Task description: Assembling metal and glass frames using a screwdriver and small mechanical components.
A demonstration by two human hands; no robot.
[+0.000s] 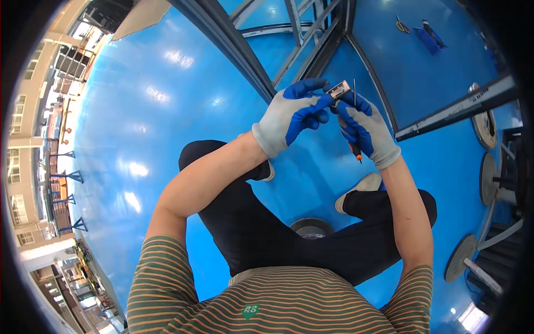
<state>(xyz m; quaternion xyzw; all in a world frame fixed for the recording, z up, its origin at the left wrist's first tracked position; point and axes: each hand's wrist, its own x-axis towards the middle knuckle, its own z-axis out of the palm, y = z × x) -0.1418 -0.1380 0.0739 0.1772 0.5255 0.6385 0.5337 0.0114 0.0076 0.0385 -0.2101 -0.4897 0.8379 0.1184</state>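
Observation:
My left hand (290,114), in a grey and blue work glove, is closed with its fingertips pinching a small silver metal fitting (339,89). My right hand (371,131) wears a matching glove and is curled round a screwdriver (356,150). The screwdriver's red and black handle pokes out below the palm, and its thin shaft points up past the fingers. The right fingertips meet the fitting's lower end, close to the left ones; whether they grip it too is hidden. Both hands are raised in front of my knees, above the blue floor (222,111).
Dark metal frame bars (228,47) rise ahead, and a framed panel edge (456,109) reaches across the right. Yellow-handled scissors (402,24) and a blue holder (428,41) with a dark tool lie far right. Weight-like discs (460,258) stand along the right side.

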